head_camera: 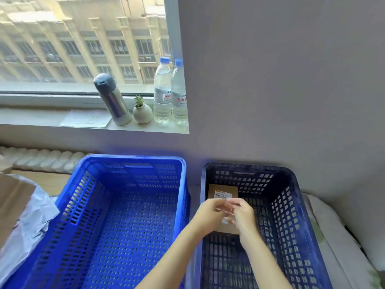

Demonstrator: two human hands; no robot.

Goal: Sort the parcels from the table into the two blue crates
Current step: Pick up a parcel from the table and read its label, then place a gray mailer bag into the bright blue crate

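Two blue crates stand side by side. The bright blue crate [125, 215] on the left holds nothing that I can see. In the darker blue crate [291, 215] on the right lies a brown cardboard parcel [223, 189] with a white label, at the far left of the crate. My left hand [210, 213] and my right hand [243, 213] hover close together just above this parcel. Both are blurred, with fingers loosely curled and fingertips almost meeting, and neither visibly grips anything. At the left edge lie a grey plastic mailer [31, 217] and a brown cardboard parcel [12, 201].
A windowsill behind the crates carries a steel flask [112, 101], a small potted plant [142, 112], two water bottles [169, 92] and a sheet of paper [86, 119]. A grey wall rises behind the dark crate. White bedding [333, 236] lies to its right.
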